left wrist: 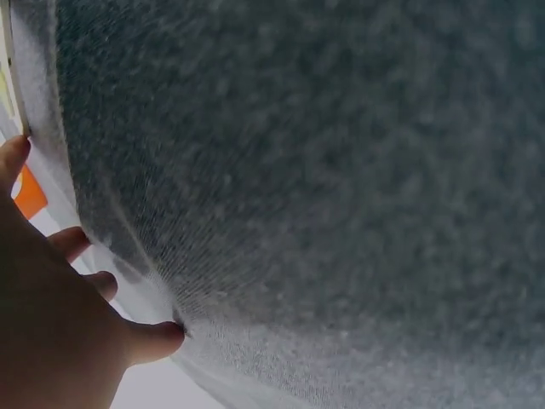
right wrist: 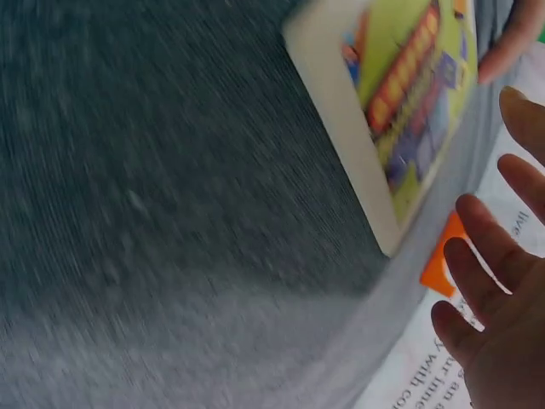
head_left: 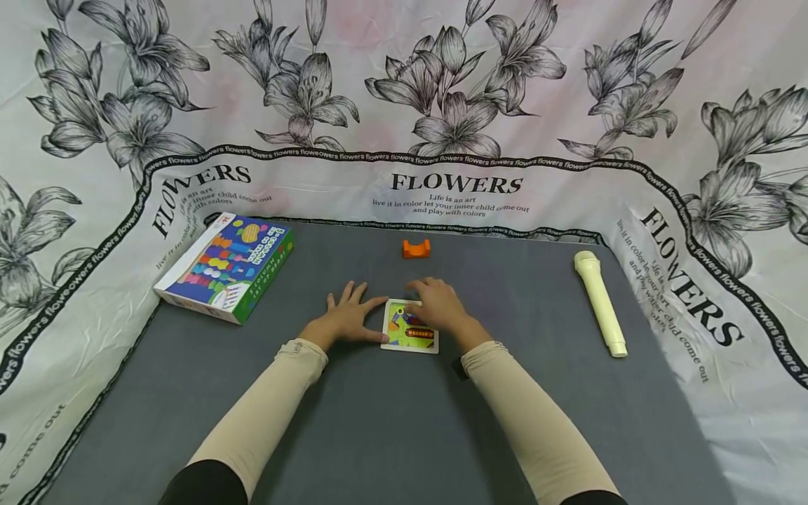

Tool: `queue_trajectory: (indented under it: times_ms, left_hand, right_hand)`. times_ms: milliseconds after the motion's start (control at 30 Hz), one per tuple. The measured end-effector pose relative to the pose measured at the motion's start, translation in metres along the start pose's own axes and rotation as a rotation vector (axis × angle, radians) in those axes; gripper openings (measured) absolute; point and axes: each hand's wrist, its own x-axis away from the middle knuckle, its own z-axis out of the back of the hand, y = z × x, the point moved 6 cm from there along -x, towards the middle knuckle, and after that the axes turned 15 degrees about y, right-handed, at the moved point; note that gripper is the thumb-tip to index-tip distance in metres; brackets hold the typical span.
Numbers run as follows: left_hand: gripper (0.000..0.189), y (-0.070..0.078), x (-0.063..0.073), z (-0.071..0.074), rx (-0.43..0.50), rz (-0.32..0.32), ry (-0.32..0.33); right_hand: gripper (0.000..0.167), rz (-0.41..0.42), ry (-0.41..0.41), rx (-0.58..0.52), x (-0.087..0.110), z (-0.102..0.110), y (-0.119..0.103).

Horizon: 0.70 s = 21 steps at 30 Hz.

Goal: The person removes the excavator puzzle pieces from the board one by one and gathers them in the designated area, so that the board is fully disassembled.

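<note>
A picture card with a white border (head_left: 412,341) lies flat on the grey table, printed yellow-green with a red and yellow title. My left hand (head_left: 344,319) rests at its left side, fingers spread, with the thumb and a fingertip right at the card's edge. Above the card's upper right part is my right hand (head_left: 444,308), its fingers loosely extended and covering that corner in the head view. In the right wrist view the card (right wrist: 341,111) shows beside the right hand (right wrist: 511,298), whose fingers are apart and hold nothing.
An orange plastic piece (head_left: 416,250) sits beyond the card. A blue and green game box (head_left: 230,263) stands at the back left of the table. On the right lies a pale yellow tube (head_left: 600,305). Flower-printed white cloth (head_left: 454,196) surrounds the table (head_left: 379,435).
</note>
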Motion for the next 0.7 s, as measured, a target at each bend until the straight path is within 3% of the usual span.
queue_trajectory:
  times_ms: [167,367,700]
  left_hand:
    - [0.087,-0.002,-0.001,-0.004,-0.017,0.003,0.014]
    - [0.086,0.000,0.003,-0.006,-0.012,-0.004,0.022]
    - [0.076,0.004,0.009,-0.007,-0.099,-0.114,0.089]
  right_hand:
    - [0.038,0.027,0.008,-0.011,-0.001,-0.011,-0.006]
    - [0.036,0.047,-0.012,0.001,0.000,-0.020,-0.010]
    - [0.033,0.021,0.014,-0.027,-0.004,-0.023,-0.011]
